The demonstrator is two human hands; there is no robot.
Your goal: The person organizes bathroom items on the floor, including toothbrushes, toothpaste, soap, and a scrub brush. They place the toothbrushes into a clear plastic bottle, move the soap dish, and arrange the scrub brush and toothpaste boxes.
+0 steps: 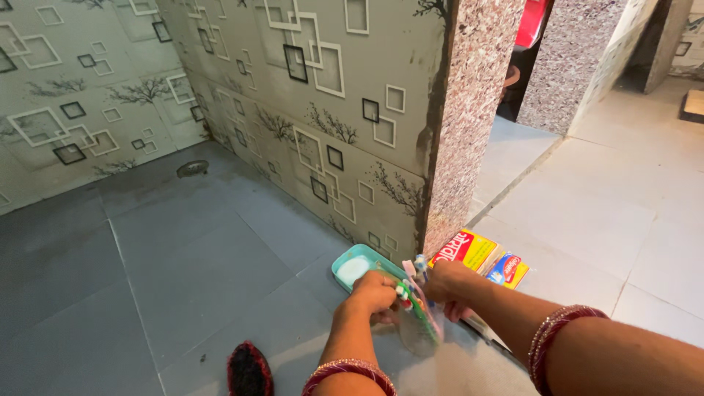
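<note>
My left hand [372, 293] and my right hand [447, 286] meet low over the grey floor, just in front of a speckled stone pillar [469, 125]. Both grip a clear plastic holder [422, 326] that carries a few toothbrushes [414, 282] with coloured handles. My left hand pinches the brush handles near their tops, and my right hand closes around the holder's far side. A teal soap dish [345, 268] with a white bar of soap [353, 269] lies on the floor right behind my left hand.
A yellow and red packet [464, 249] and a small blue and red packet [507, 269] lie by the pillar's foot. A dark round scrubber [249, 370] sits at the bottom edge. Patterned tiled walls enclose the grey floor, which has a drain [192, 169].
</note>
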